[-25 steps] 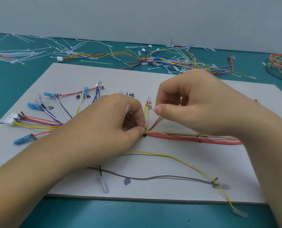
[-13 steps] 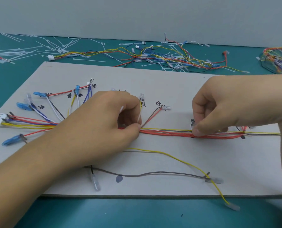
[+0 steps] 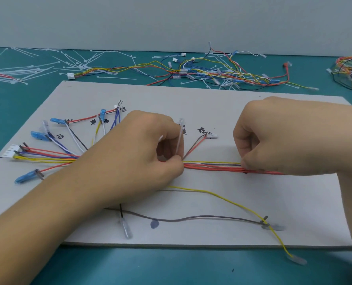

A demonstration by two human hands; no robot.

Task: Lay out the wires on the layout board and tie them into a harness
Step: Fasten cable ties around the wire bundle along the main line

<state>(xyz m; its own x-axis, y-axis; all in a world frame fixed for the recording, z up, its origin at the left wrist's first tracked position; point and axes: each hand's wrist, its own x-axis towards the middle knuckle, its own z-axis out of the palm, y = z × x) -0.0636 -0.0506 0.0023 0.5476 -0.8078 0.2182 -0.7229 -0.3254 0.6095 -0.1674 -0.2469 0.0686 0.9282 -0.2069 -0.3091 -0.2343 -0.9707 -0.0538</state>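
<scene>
The wire bundle, mostly red with a yellow strand along its top, lies flat across the middle of the layout board, stretched straight between my two hands; my left hand is curled, thumb and forefinger pinched together on the bundle at its left end, and a pale cable tie stands upright out of that pinch, past my knuckles; my right hand is balled in a loose fist, thumb and fingertips clamped on the same bundle further right.

A brown wire and a red one branch upward from the bundle just beside my left thumb and end at a clear terminal next to handwritten marks; left of my left wrist the wires fan out over the board to a white connector and several blue terminals.

Nearer to me a yellow wire curves from under my left hand to the right and runs off the board's near edge onto the desk; a grey wire lies across the board's near part, crossing under the yellow one.

Beyond the board, a tangle of loose wires lies on the teal desk; scattered white cable ties lie to its left.
</scene>
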